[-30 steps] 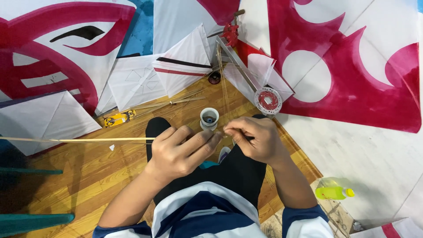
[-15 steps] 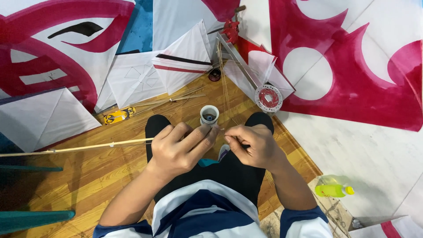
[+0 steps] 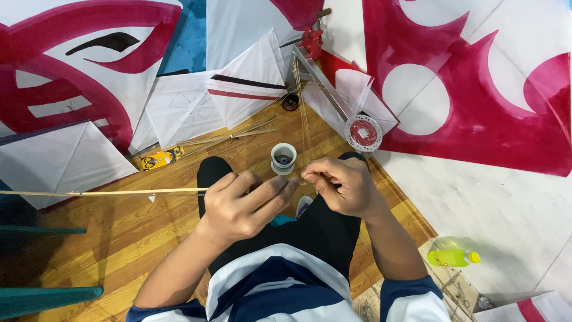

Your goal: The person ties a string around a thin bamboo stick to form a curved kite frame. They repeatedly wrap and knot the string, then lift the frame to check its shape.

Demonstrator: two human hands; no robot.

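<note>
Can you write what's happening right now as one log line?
left hand: holds thin bamboo stick | right hand: pinches thread at stick's end | thread spool: on floor

Floor layout, seen from above the seated person's lap.

- Left hand (image 3: pixel 241 206) and right hand (image 3: pixel 339 185): side by side over the knees, fingertips nearly meeting.
- Thin stick (image 3: pixel 101 192): runs from the left hand out to the left, above the wooden floor (image 3: pixel 107 232).
- Small cup (image 3: pixel 283 158): on the floor just beyond the hands.
- Spool (image 3: pixel 363 132): right of the cup, farther back.
- Folded kites (image 3: pixel 247 83): behind the cup, overlapping.
- Small toy-like object (image 3: pixel 159 158): on the floor left of the cup.
- Bottle (image 3: pixel 451 257): lying near right, beside the person's right arm.
</note>
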